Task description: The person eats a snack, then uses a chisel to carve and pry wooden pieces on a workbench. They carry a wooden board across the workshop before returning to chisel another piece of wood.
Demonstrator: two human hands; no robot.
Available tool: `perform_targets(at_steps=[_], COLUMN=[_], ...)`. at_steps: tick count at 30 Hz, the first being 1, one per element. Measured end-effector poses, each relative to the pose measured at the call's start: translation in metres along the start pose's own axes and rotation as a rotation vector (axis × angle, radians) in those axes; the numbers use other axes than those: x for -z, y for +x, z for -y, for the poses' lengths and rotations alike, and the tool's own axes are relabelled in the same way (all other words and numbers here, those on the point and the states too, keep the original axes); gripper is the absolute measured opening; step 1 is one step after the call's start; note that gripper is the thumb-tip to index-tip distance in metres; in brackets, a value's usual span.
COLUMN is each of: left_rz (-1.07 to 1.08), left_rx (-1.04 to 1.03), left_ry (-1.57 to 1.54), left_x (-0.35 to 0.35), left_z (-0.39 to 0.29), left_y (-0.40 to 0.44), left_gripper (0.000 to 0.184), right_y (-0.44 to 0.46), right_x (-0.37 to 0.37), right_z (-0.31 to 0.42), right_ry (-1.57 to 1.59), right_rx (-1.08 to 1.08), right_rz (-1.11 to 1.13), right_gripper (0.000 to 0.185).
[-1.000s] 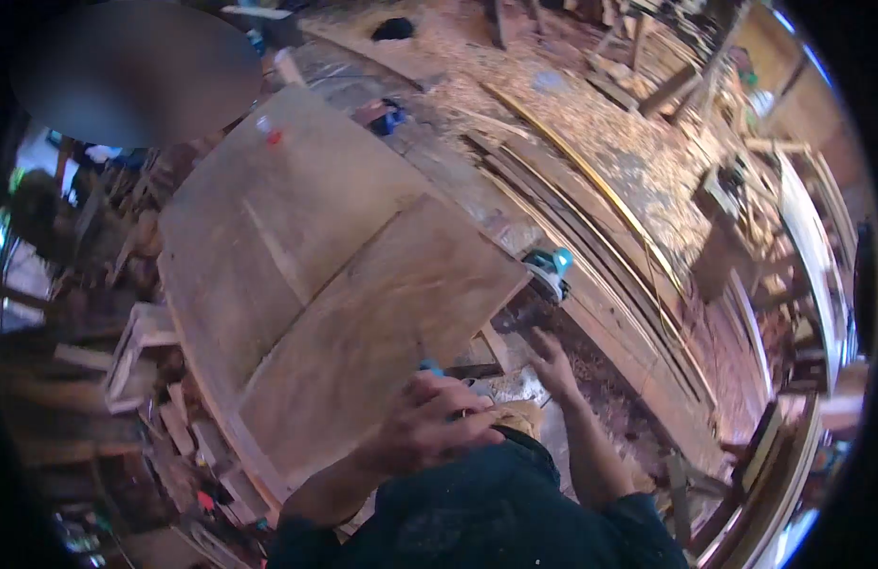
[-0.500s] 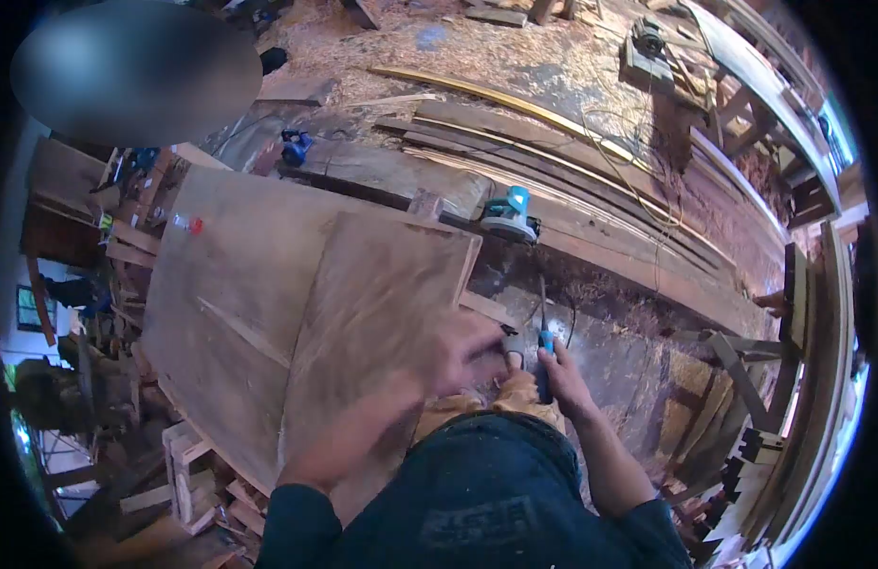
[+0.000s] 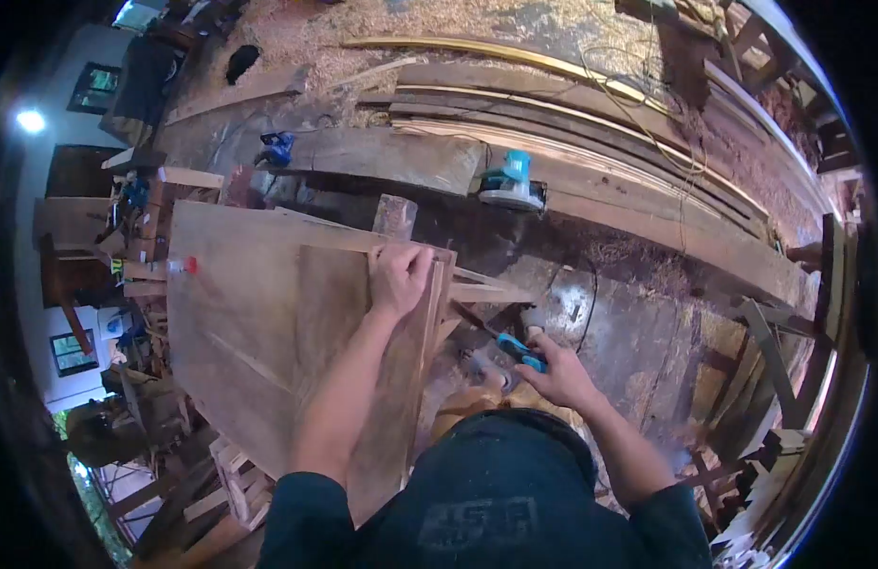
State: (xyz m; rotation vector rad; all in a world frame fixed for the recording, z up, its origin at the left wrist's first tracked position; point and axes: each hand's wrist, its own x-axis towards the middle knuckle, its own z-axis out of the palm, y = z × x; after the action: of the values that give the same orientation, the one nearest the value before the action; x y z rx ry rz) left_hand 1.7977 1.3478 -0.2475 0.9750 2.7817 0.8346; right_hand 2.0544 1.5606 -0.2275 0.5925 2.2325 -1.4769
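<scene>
My left hand (image 3: 401,275) is closed over the far right corner of a brown wooden board (image 3: 339,303), with the fingers curled at its edge. That board lies on a wider wooden panel (image 3: 230,284). My right hand (image 3: 560,375) is wrapped around the blue-and-black handle of a hand tool (image 3: 521,351) with a long, narrow, dark blade. The blade points up and left toward the board's right side. Whether its tip touches the wood I cannot tell.
Beyond the panel, a teal circular saw (image 3: 510,182) rests on a thick timber beam (image 3: 638,223). A blue power tool (image 3: 276,149) sits farther left. Long planks (image 3: 553,123), a yellow cable (image 3: 628,90) and wood shavings cover the floor. A wooden frame (image 3: 776,356) stands at right.
My left hand has moved up from near my waist onto the board's far corner. My right hand has swung the tool's blade from pointing away to pointing left. The view has shifted.
</scene>
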Motion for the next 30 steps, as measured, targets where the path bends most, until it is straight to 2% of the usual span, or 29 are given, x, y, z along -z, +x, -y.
perform_targets(at_steps=[2,3,6,12,18,21,24,25,29,30], left_rz=[-0.017,-0.011,-0.035,-0.058,-0.069,-0.064,-0.039,-0.027,-0.029,-0.032], left_rx=[-0.024,-0.024,-0.053,-0.104,-0.121,-0.108,-0.066,-0.048,-0.036,-0.031], left_ry=[0.007,0.025,0.054,0.031,-0.022,-0.037,-0.018,-0.01,-0.039,-0.048], left_x=[0.0,0.006,0.005,0.001,-0.004,-0.005,-0.003,-0.003,-0.004,-0.004], left_z=[-0.002,-0.012,-0.016,-0.008,-0.002,-0.001,-0.003,-0.003,0.0,-0.001], left_y=[0.003,0.004,0.007,0.003,0.003,0.003,0.003,0.003,0.005,0.005], left_gripper=[0.023,0.023,0.022,0.017,0.015,0.015,0.015,0.016,0.015,0.015], right_y=[0.01,0.012,0.018,0.025,0.036,0.045,0.067,0.077,0.097,0.098], right_x=[0.002,0.005,0.011,0.017,0.017,0.03,0.034,0.031,0.038,0.036], right_z=[-0.004,0.005,0.01,0.006,0.009,0.023,0.01,0.003,0.004,0.004], right_ry=[0.041,-0.003,-0.036,0.07,0.089,0.172,0.068,0.14,0.231,0.216], right_rx=[0.06,0.108,0.084,0.177,0.127,-0.08,0.086,0.195,-0.103,-0.091], right_rz=[0.06,0.023,0.063,0.133,0.22,0.327,0.307,0.263,0.452,0.445], right_gripper=[0.041,0.044,0.044,0.042,0.04,0.037,0.04,0.038,0.038,0.036])
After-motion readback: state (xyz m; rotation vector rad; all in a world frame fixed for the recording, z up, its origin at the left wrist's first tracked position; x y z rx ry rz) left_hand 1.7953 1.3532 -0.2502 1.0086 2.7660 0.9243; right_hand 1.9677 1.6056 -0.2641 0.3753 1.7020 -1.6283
